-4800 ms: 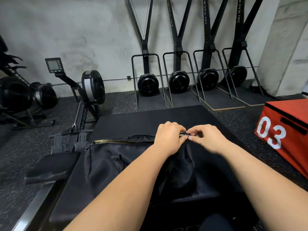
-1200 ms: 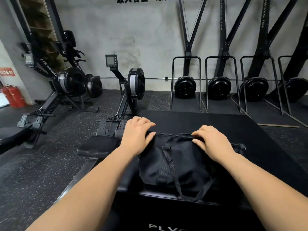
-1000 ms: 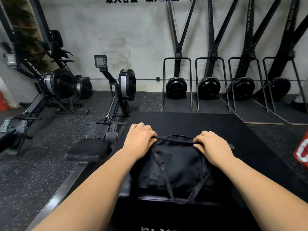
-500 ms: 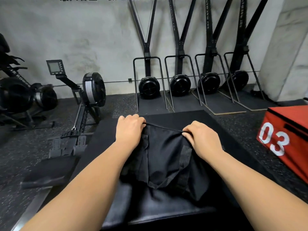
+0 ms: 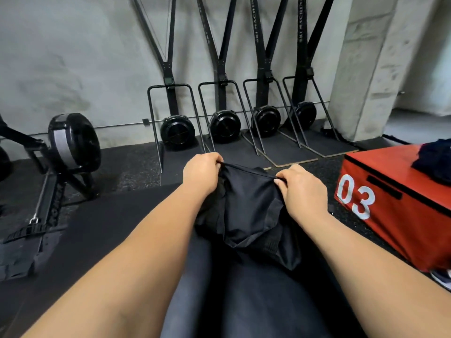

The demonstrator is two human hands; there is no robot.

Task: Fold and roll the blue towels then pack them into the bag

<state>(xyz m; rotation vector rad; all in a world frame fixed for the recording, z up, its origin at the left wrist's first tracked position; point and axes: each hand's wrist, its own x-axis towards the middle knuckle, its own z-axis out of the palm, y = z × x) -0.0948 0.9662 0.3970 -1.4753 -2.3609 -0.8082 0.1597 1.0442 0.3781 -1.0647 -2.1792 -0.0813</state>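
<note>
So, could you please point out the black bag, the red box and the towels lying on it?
bag (image 5: 249, 206), head view, middle of its hanging cloth.
red box (image 5: 402, 223), head view, side wall right of the 03.
towels (image 5: 436, 162), head view, middle of the dark pile.

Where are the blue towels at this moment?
In the head view, a dark blue cloth pile, likely the towels, lies at the far right atop the red 03 box, beyond the right hand gripping the black bag.
</note>
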